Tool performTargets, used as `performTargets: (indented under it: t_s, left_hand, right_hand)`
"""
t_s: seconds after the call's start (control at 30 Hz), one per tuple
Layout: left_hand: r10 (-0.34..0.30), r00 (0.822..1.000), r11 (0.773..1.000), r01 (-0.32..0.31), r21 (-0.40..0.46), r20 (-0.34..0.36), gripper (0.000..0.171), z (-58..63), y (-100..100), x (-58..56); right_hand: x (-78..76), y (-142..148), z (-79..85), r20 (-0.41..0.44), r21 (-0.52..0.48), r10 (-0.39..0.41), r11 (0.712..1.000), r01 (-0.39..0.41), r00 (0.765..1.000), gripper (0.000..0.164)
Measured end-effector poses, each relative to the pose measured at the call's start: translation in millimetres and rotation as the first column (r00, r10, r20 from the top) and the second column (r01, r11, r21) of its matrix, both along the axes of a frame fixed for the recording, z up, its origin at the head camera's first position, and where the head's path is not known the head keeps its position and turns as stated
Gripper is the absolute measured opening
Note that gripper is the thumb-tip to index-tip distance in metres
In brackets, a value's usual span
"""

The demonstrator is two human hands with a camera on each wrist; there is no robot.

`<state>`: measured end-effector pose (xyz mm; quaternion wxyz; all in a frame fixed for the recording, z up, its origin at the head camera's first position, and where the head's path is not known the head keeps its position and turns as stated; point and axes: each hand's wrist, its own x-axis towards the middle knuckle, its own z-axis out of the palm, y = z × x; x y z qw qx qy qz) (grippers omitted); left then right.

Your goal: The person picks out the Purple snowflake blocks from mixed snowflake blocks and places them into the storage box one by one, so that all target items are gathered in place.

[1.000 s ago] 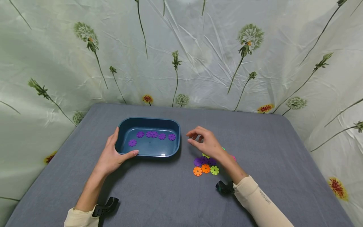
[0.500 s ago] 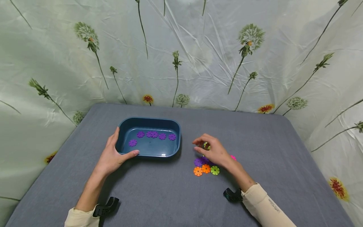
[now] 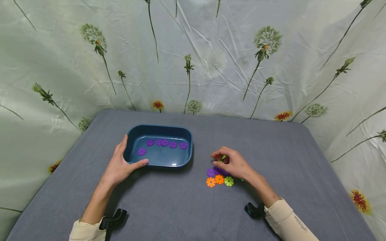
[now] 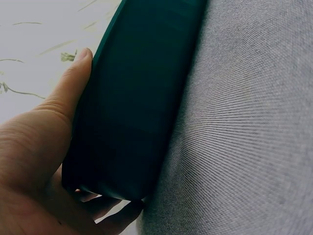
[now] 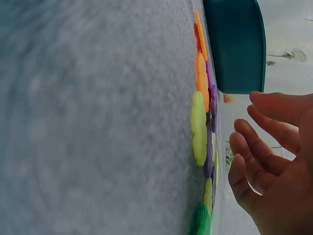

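Observation:
A dark blue plastic box [image 3: 159,162] stands on the left of the table with several purple flower-shaped discs [image 3: 142,151] lying inside. My left hand [image 3: 122,167] grips its near left corner, thumb over the front rim and fingers along the left wall; the left wrist view shows the fingertips [image 4: 122,215] under the corner. To the right of the box, my right hand [image 3: 235,164] hovers above a small pile of discs, its fingers loosely bent with nothing seen between them. In the pile lie orange discs [image 3: 219,179], a yellow-green disc [image 3: 229,181] and purple discs [image 3: 210,172]; the hand hides part of it.
A grey cloth covers the table [image 3: 169,207]. Behind it hangs a pale curtain [image 3: 211,83] printed with dandelions. Black wrist bands with cameras [image 3: 113,219] sit on both arms.
My right hand has moved right and toward me, from beside the box to over the disc pile. The left hand and the box have stayed in place.

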<state>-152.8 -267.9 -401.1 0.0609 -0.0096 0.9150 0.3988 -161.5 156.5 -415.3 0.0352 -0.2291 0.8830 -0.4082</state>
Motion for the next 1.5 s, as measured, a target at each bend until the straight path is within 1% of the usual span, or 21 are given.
performTargets:
  t_s: [0.1, 0.27, 0.53, 0.8, 1.07, 1.3, 1.5]
  left_hand:
    - [0.001, 1.000, 1.000, -0.001, -0.002, 0.001, 0.133, -0.7, -0.2, 0.7]
    - [0.000, 1.000, 1.000, 0.000, -0.006, 0.000, 0.132, -1.3, -0.9, 1.3]
    - [-0.002, 1.000, 1.000, 0.002, 0.001, -0.014, 0.132, 0.3, -1.3, -0.1]
    - [0.003, 1.000, 1.000, -0.003, 0.007, -0.009, 0.132, -0.9, -1.1, -1.1]
    - [0.005, 1.000, 1.000, -0.005, 0.007, -0.015, 0.132, -1.1, -1.3, -0.9]
    - [-0.002, 1.000, 1.000, 0.002, -0.002, -0.019, 0.132, 0.8, -1.1, -1.2]
    - [0.002, 1.000, 1.000, -0.002, -0.005, -0.010, 0.133, 0.8, 0.3, -0.3]
  right_hand:
    - [2.3, 2.7, 0.1, 0.008, 0.015, 0.013, 1.000, -0.013, 1.000, 0.020]
    - [5.5, 6.1, 1.1, 0.053, 0.043, 0.041, 0.998, -0.043, 0.998, 0.023]
    - [3.6, 9.8, 2.1, 0.089, 0.073, 0.073, 0.994, -0.079, 0.993, 0.025]
    - [5.9, 15.9, 0.2, 0.143, 0.116, 0.104, 0.986, -0.122, 0.984, 0.033]
    - [3.9, 17.2, 0.1, 0.130, 0.136, 0.143, 0.978, -0.161, 0.981, 0.032]
    - [1.8, 16.2, 2.1, 0.144, 0.167, 0.142, 0.972, -0.165, 0.979, 0.028]
    - [0.5, 15.0, 2.7, 0.146, 0.165, 0.141, 0.972, -0.165, 0.979, 0.026]
